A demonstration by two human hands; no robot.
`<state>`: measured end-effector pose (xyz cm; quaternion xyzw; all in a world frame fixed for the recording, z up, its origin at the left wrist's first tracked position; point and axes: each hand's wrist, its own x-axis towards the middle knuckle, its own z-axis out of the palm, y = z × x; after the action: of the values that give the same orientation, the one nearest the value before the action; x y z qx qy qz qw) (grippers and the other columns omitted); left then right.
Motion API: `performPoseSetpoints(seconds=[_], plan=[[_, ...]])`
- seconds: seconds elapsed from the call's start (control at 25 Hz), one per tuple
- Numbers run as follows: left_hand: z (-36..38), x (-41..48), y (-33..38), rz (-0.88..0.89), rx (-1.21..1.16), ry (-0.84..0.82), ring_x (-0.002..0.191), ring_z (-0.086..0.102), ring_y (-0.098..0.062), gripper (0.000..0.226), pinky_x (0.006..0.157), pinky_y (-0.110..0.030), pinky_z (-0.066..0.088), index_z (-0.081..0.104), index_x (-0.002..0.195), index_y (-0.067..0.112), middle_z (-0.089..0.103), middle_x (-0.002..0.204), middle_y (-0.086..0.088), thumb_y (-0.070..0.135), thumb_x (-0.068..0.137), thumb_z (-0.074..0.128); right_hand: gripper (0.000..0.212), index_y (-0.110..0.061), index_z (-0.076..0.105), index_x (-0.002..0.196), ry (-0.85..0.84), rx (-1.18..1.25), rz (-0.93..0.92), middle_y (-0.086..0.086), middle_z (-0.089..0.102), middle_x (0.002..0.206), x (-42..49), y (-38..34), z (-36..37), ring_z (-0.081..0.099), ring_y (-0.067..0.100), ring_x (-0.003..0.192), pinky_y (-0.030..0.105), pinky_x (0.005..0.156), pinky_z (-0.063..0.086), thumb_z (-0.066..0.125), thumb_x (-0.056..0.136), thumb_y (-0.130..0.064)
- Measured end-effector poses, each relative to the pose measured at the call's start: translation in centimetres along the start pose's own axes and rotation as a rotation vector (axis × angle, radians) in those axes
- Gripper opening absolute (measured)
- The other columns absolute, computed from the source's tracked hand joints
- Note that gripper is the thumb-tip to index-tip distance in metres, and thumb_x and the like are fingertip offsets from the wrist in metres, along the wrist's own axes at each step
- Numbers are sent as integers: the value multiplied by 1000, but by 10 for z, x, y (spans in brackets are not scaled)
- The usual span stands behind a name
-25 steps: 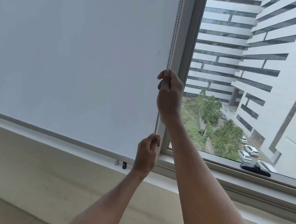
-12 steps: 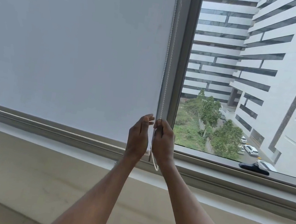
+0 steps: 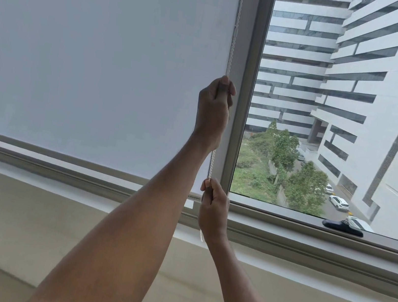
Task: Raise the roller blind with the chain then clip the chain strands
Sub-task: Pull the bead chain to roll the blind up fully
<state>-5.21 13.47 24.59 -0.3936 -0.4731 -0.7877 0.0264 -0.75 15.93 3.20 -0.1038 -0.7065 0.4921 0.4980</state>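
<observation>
A white roller blind (image 3: 98, 58) covers the left window pane almost down to the sill. Its white bead chain (image 3: 233, 39) hangs along the blind's right edge beside the window frame. My left hand (image 3: 213, 109) grips the chain high up, at about mid-height of the pane. My right hand (image 3: 213, 210) grips the same chain lower down, level with the blind's bottom bar (image 3: 62, 156). A short end of chain hangs below my right hand. The chain runs taut between the two hands.
The grey window frame post (image 3: 247, 80) stands just right of the chain. A dark window handle (image 3: 342, 227) lies on the lower frame at the right. A pale sill and wall (image 3: 30, 203) run below the window. Buildings, trees and parked cars show outside.
My left hand has gone up the chain from sill level to mid-pane. My right hand has stayed low by the sill. One second ago the right hand was the upper one.
</observation>
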Motion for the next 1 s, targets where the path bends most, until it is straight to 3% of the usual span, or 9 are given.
performPoseSetpoints(seconds=[0.2,0.28,0.36,0.4,0.48,0.6,0.76,0.88,1.0], plan=[[-11,-29,-33,-89,8,4,44,24,-8,47,41,-19,21,51,68,28,37,56,9,27,114,44,34,-21,46,78,-131,-48,124,-12,43,63,-28,28,-6,32,8,59,31,57,30,44,106,-2],[-20,-46,-51,-111,66,12,44,26,-8,45,41,-19,23,51,70,26,37,57,8,29,114,44,31,-23,59,84,-237,-65,222,-5,55,58,-42,38,-11,49,11,55,35,59,42,42,109,-14],[-30,-59,-66,-122,137,22,46,28,-8,42,42,-20,26,51,73,24,38,59,5,30,114,44,32,-22,72,106,-241,-111,299,-1,78,85,-43,41,-20,73,15,88,44,88,57,41,114,-22],[-34,-65,-71,-126,164,25,47,30,-9,41,44,-22,27,52,74,24,39,60,4,30,114,44,34,-17,72,118,-185,-101,333,4,80,104,-37,37,-25,73,18,107,47,103,54,39,115,-25],[-40,-76,-79,-128,202,29,49,32,-10,41,47,-26,29,53,74,24,41,59,6,32,114,45,37,-10,68,128,-47,-2,333,9,76,118,-12,16,-32,70,24,118,50,111,49,36,115,-23],[-43,-93,-92,-161,225,14,54,33,-12,43,51,-30,30,53,70,29,42,58,12,28,112,46,33,-5,66,124,54,87,157,13,76,111,44,-45,-30,73,30,104,50,101,56,37,115,-17],[-46,-120,-114,-248,245,24,46,30,-8,46,46,-27,27,49,68,26,37,55,9,24,114,44,24,-10,63,121,-51,161,-70,14,76,104,122,-132,-13,73,25,86,33,76,57,41,113,-15],[-48,-132,-124,-293,235,58,44,28,-6,48,43,-23,27,48,66,27,35,53,12,25,114,46,28,-8,67,101,-87,99,-86,4,65,70,143,-152,-3,55,13,54,29,55,46,42,112,-11],[-51,-134,-126,-279,242,47,47,28,-9,46,45,-24,27,48,68,25,35,55,11,24,114,46,32,-7,64,87,4,81,-103,-2,47,61,137,-141,1,36,8,50,24,51,29,42,109,-6]])
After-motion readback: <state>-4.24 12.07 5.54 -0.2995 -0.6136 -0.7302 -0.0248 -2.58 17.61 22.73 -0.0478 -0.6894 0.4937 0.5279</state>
